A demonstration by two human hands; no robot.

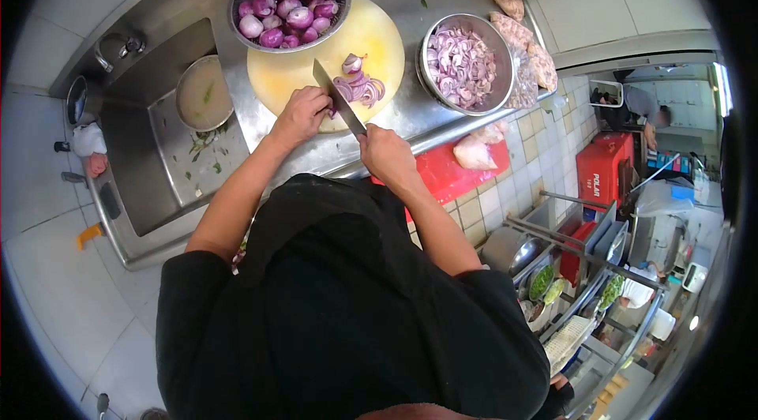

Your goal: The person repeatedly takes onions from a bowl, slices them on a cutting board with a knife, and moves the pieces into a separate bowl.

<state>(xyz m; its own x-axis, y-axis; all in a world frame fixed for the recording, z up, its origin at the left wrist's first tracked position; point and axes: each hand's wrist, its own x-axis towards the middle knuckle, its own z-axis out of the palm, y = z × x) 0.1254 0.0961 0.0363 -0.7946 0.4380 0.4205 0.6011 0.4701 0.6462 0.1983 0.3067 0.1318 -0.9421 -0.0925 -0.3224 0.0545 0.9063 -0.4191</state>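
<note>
My right hand [387, 153] grips the handle of a kitchen knife [341, 100], its broad blade slanting up and left over the round yellowish cutting board [272, 76]. Closed fingertips of my left hand [304, 114] press a small piece of red onion [332, 113] against the board, close beside the blade; most of that piece is hidden. Sliced red onion [365, 91] lies right of the blade, with a cut onion chunk [352, 64] above it. A metal colander [237, 16] of peeled red onions overlaps the board's upper left. To the right, a steel bowl [506, 65] holds sliced onion.
Left of the board is a sink [126, 175] with a pot [183, 94] of cloudy liquid. Bags of pale food [541, 66] line the counter's right end. Below the counter edge are a red board [442, 175], a red crate [604, 167] and metal racks [553, 234]. Another person [643, 104] is farther right.
</note>
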